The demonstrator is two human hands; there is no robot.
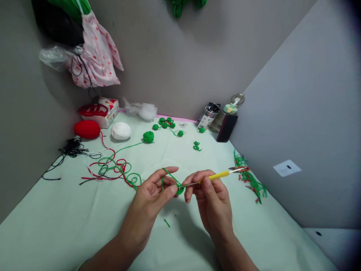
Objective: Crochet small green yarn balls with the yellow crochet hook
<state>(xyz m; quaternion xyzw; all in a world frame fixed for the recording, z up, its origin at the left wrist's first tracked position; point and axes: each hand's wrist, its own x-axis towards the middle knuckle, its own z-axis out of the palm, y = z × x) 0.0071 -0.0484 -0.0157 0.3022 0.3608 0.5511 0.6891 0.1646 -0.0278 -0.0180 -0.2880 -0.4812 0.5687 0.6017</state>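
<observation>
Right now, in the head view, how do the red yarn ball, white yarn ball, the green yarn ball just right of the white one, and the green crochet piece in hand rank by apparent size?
1. Red yarn ball
2. White yarn ball
3. Green yarn ball and green crochet piece: unsure; the piece is partly hidden.

The hook [221, 175] is in the right hand [213, 195], and the crochet piece [179, 191] is in the left hand [154, 192], above the middle of the table [84, 229]. To the left lies loose yarn [122, 166]; behind it sit 3 yarn balls [121, 131]. At the back right, the phone [227, 128] stands before the bottle [231, 109].
</observation>
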